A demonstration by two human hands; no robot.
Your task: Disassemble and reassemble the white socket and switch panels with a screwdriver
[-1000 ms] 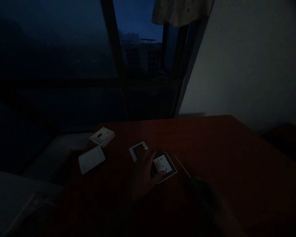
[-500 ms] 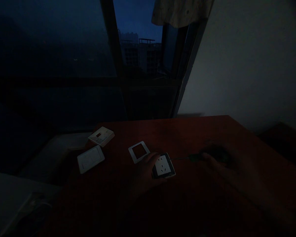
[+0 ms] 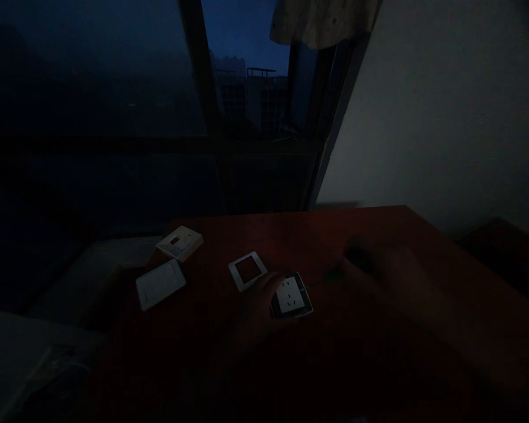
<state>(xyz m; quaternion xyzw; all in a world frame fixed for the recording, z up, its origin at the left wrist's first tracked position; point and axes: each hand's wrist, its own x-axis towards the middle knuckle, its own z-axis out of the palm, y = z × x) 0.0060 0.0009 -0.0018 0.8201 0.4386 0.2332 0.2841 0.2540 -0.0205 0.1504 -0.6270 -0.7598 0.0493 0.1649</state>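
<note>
I record, leftmost, a white plate (image 3: 161, 285) and pale box (image 3: 180, 243), then a square frame (image 3: 248, 271). My left hand (image 3: 256, 302), fingers partly curled, grips the left side of the socket (image 3: 291, 295) on the table (image 3: 379, 232). A screwdriver (image 3: 334, 274) meets its right edge, handle enclosed by my right hand's (image 3: 381, 273) bent fingers.

Two hands (image 3: 256, 306) (image 3: 374, 267), one screwdriver (image 3: 334, 275), one socket (image 3: 291, 295); one square frame (image 3: 236, 276), one whitish plate (image 3: 161, 285), one boxy piece (image 3: 184, 243); one table (image 3: 291, 241)
</note>
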